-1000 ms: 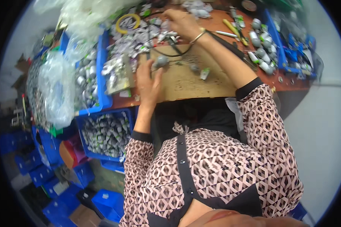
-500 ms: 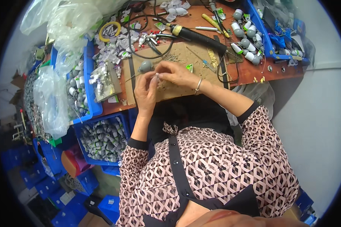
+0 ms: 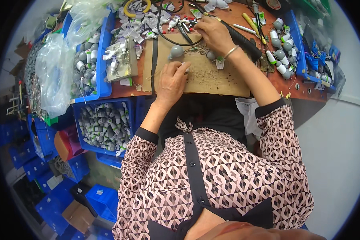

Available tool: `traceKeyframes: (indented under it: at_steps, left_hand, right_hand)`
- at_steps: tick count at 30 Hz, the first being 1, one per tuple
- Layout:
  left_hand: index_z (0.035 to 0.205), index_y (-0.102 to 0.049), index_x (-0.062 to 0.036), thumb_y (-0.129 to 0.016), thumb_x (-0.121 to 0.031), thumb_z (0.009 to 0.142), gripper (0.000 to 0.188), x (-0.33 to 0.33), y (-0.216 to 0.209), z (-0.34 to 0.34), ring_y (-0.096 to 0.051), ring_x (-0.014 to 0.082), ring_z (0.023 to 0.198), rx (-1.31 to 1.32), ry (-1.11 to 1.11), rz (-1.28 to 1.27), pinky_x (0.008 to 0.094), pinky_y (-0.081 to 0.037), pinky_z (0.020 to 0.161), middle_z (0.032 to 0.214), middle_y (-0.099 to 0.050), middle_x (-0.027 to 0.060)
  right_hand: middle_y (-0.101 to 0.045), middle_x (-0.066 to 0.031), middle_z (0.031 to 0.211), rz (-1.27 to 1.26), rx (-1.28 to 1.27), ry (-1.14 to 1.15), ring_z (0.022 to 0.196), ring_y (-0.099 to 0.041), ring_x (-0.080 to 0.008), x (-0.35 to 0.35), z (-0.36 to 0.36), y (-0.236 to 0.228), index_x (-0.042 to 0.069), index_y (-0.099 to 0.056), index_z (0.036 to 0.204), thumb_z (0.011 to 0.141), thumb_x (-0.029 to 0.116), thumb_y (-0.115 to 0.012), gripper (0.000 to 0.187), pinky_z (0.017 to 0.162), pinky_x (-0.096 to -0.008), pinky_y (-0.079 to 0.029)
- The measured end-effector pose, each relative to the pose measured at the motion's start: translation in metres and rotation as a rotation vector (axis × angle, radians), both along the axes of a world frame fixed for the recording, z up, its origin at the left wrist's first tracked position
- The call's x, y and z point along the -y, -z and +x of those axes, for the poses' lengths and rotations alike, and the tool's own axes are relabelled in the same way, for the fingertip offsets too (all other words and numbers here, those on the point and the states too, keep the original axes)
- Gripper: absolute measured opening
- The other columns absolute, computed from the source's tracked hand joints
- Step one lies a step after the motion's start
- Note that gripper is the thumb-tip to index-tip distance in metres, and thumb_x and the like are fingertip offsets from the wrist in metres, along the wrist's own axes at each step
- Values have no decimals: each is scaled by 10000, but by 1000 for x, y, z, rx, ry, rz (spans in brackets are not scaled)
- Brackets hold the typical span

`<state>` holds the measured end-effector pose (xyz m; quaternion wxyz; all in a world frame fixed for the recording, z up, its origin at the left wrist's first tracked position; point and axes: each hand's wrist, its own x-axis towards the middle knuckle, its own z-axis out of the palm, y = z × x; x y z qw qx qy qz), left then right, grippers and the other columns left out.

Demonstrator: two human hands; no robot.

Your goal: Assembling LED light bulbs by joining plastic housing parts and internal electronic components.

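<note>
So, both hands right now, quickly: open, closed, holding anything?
Left hand: closed, a small white piece in its grip.
Right hand: near the black tool handle; whether open or closed on something cannot be told.

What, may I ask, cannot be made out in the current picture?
Head view:
Small white piece: mostly covered by the left hand.
Grip of the right hand: hidden by the hand's back.
Thick black cylindrical tool: partly behind the right hand.
Round yellow ring: cut off by the top edge.
Tiny dark specks on tan cardboard: too small to identify.
</note>
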<state>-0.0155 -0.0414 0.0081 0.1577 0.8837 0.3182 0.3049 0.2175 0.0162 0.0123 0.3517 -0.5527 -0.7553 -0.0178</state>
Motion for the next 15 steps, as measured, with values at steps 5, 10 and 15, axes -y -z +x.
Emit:
traceKeyframes:
  at_steps: [5, 10, 15]
  left_hand:
    - [1190, -511, -56, -700, -57, 704, 522, 0, 3, -18, -503, 331, 947, 133, -75, -105, 394, -419, 823, 1041, -518, 146]
    - [1146, -544, -60, -711, -109, 712, 468, 0, 10, -26, -494, 319, 947, 138, -121, -59, 399, -411, 828, 1042, -529, 124]
    - [1111, -564, -69, -707, -166, 727, 422, -5, 7, -11, -485, 301, 966, 6, -147, -23, 399, -388, 857, 1044, -537, 95]
  right_hand:
    - [-582, -102, 809, 117, 322, -53, 788, -589, -251, -29, -2, 5, 42, -626, 917, 780, 62, -607, 140, 705, -351, -472]
    - [-545, -137, 725, 11, 275, -14, 698, -567, -305, -28, -9, -22, 40, -579, 815, 761, 111, -606, 94, 628, -396, -471]
    - [-531, -107, 729, -246, -33, -134, 614, -534, -264, 17, -9, -31, 29, -531, 1023, 824, 156, -618, 252, 596, -356, -473]
